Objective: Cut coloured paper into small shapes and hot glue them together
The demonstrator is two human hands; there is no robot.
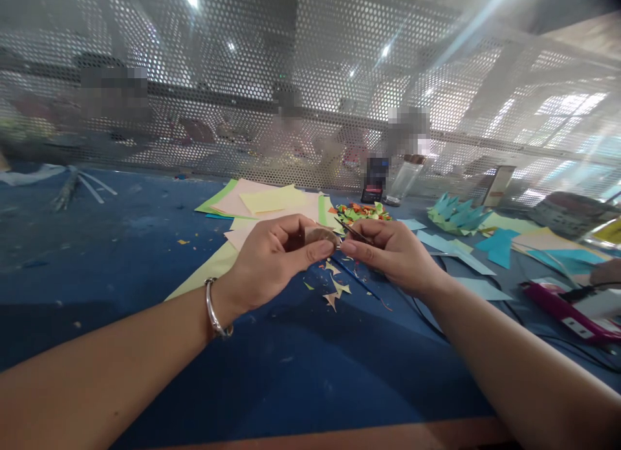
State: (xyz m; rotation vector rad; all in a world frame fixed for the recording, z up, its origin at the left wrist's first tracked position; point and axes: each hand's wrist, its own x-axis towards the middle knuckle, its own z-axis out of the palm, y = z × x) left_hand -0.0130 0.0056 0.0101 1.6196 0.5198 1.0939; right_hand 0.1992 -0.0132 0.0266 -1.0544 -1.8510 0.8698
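Observation:
My left hand (286, 249) is closed, pinching a small, thin, rounded tan-grey piece (323, 233) between thumb and fingers. Close beside it, my right hand (388, 249) grips a slim dark pointed tool (353, 230). Its tip points toward the piece; whether it is tweezers or small scissors I cannot make out. Both hands are raised just over the blue table (272, 366). Small pale paper offcuts (334, 291) with curved edges lie below the hands. A thin blue stick (356, 277) rests among the offcuts.
Coloured paper sheets (233, 201) and a heap of orange and green scraps (363, 211) lie behind my hands. Rightward are a glass jar (405, 182), a dark phone-like device (374, 178), a spiky blue paper shape (456, 214), a magenta power strip (567, 314) and cables. Perforated metal screen (242, 114) borders the back.

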